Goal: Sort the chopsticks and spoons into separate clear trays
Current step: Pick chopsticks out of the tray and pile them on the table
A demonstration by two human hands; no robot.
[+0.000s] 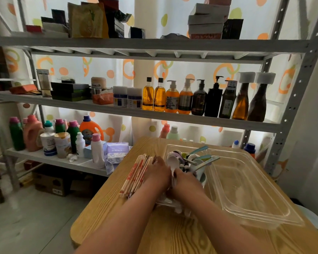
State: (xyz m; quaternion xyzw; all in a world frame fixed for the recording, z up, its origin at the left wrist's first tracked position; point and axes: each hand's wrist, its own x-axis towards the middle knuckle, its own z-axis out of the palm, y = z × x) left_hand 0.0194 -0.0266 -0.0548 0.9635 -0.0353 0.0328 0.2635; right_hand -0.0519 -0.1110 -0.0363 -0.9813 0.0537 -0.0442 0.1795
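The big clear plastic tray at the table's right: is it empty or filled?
Empty: only the wooden table shows through the big clear plastic tray; the coloured plastic spoons lie piled at its left.

Head-worn wide view, looking forward and down, close over table (172,235), shelving (154,44) behind.

Forearms extended; left hand (159,174) beside right hand (188,180), knuckles up.

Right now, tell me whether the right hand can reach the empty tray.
Probably yes. The empty tray lies open on the table just to the right of the right hand, with nothing between them, though that hand is busy at the spoons.
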